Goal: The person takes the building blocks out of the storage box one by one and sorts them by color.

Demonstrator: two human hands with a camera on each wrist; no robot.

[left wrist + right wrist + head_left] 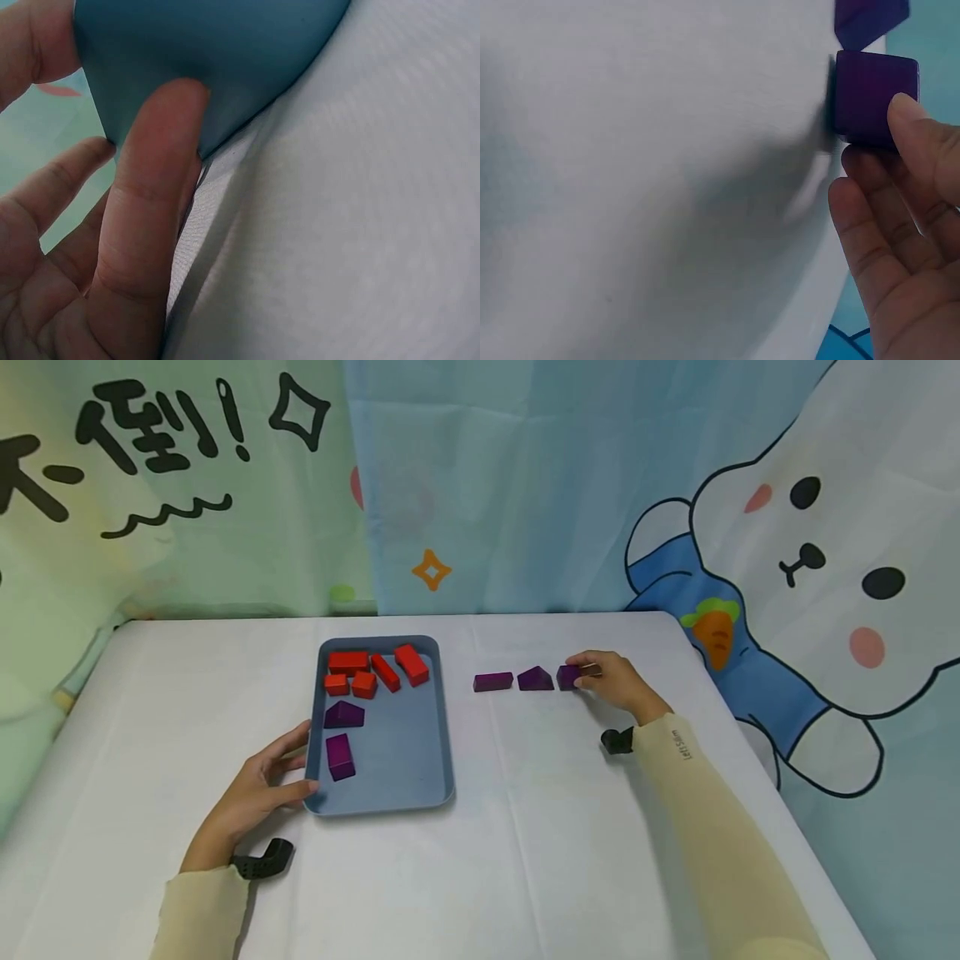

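Note:
My right hand (617, 682) pinches a purple cube-like block (566, 677) between thumb and fingers, at the right end of a short row on the table. In the right wrist view, the thumb lies on that block's (874, 97) face. To its left stand a purple triangular block (536, 679) and a flat purple rectangular block (492, 682). My left hand (258, 789) holds the blue-grey tray (401, 743) by its near left side. In the left wrist view, the thumb presses the tray's outer wall (225, 60) and other fingers touch it farther round.
Inside the tray, several red blocks (348, 662) lie at the far end. A purple triangular block (344, 715) and a purple rectangular block (341, 757) are nearer, along the left side. White cloth covers the table (420, 893); a printed curtain (510, 485) hangs behind.

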